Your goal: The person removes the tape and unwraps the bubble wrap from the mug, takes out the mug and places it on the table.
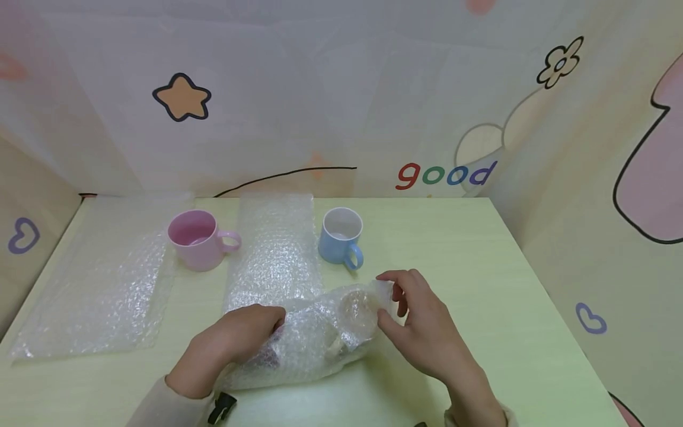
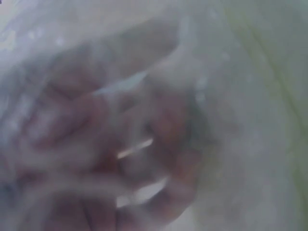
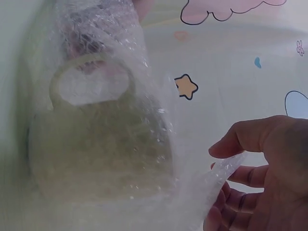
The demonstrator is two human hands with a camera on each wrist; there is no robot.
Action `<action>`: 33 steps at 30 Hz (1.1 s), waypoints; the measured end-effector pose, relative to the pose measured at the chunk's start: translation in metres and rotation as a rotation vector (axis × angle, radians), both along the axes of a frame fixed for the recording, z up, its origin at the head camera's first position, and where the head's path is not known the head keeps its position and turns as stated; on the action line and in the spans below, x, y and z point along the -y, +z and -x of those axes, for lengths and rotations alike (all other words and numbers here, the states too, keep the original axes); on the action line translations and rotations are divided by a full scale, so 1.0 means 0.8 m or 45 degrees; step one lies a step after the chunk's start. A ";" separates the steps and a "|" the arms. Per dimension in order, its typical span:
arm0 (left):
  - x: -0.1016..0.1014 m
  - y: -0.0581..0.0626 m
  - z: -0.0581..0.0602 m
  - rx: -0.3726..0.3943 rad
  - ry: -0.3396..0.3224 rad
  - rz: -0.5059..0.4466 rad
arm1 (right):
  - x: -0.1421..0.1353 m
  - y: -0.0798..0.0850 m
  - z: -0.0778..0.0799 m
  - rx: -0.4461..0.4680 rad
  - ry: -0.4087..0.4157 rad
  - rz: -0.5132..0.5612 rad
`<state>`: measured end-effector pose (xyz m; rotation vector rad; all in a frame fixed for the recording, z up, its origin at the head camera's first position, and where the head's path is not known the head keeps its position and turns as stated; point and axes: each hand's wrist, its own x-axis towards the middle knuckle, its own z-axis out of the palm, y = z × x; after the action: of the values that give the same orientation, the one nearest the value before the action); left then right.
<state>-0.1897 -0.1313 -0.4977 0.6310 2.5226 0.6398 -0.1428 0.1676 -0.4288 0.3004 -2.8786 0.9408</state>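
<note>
A pale beige mug [image 3: 101,149] shows through a bubble wrap bag [image 1: 315,338] held low over the front of the table; its handle [image 3: 91,60] points toward my left hand. My left hand [image 1: 237,335] grips the bag's left end, its curled fingers [image 2: 173,183] blurred behind the plastic in the left wrist view. At the opposite end, my right hand [image 1: 421,320] pinches the wrap's corner [image 3: 226,168] between thumb and fingers, beside the mug's round end.
Behind the bag stand a pink mug [image 1: 203,249] on the left and a blue mug [image 1: 338,246] near the middle. A bubble wrap sheet [image 1: 274,255] lies between them, and a larger sheet [image 1: 101,284] covers the table's left side. A printed curtain [image 1: 320,89] borders the back.
</note>
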 end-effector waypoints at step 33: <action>0.001 -0.001 0.001 -0.013 0.001 0.004 | -0.064 -0.009 0.005 0.002 -0.245 0.224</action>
<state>-0.1905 -0.1322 -0.4982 0.6342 2.5326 0.6347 -0.1471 0.2189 -0.4363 0.0074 -2.7389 1.1453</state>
